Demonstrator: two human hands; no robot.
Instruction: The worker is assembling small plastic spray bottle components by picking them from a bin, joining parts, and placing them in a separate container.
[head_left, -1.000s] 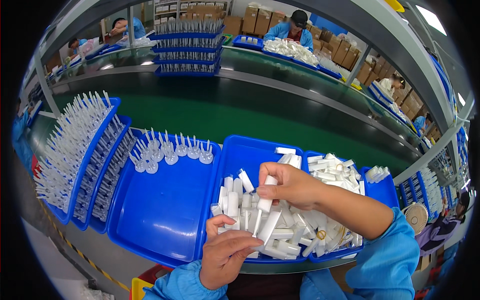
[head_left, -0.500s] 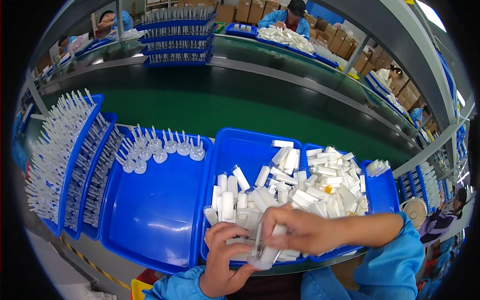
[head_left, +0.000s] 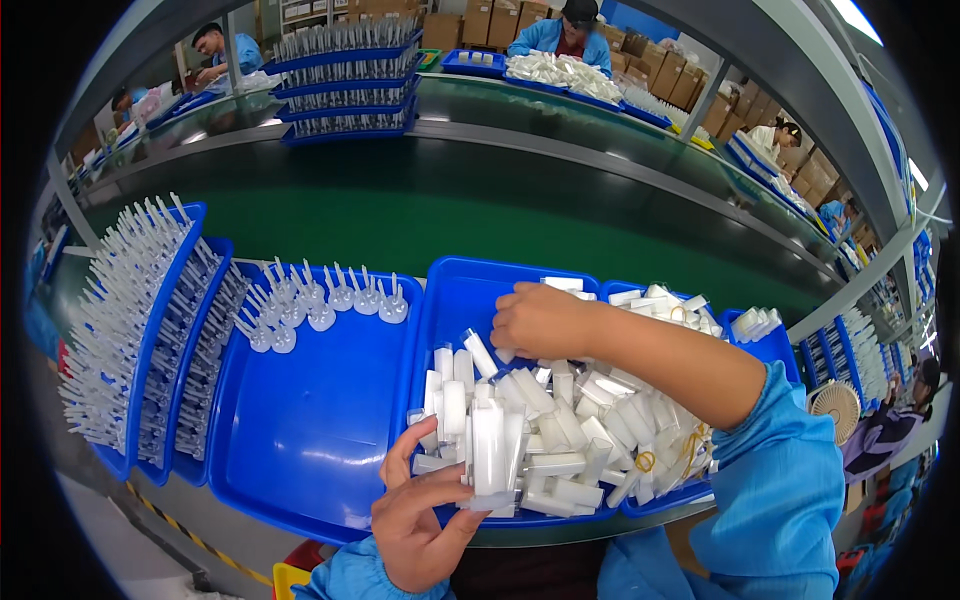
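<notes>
My left hand [head_left: 425,520] pinches the base of a clear plastic piece with a white block [head_left: 489,455], held upright at the near edge of the middle blue tray [head_left: 470,285]. Over that tray's far half is my right hand [head_left: 540,322], fingers curled down among the white blocks in clear sleeves [head_left: 565,425]. A bit of white shows under its fingertips, but what they grip is hidden. In the left blue tray [head_left: 310,440], several clear stemmed pieces [head_left: 320,312] stand on rounded bases along the far side.
Stacked blue trays full of upright stemmed pieces [head_left: 130,330] stand at far left. The right blue tray [head_left: 775,350] holds more white pieces. Beyond the green belt [head_left: 480,190], a stack of filled trays [head_left: 345,85] stands near a co-worker [head_left: 565,40]. A small fan [head_left: 835,410] is at right.
My right hand has left the piece by my left hand and moved up and away to the far part of the middle tray. The left hand keeps its piece, now upright.
</notes>
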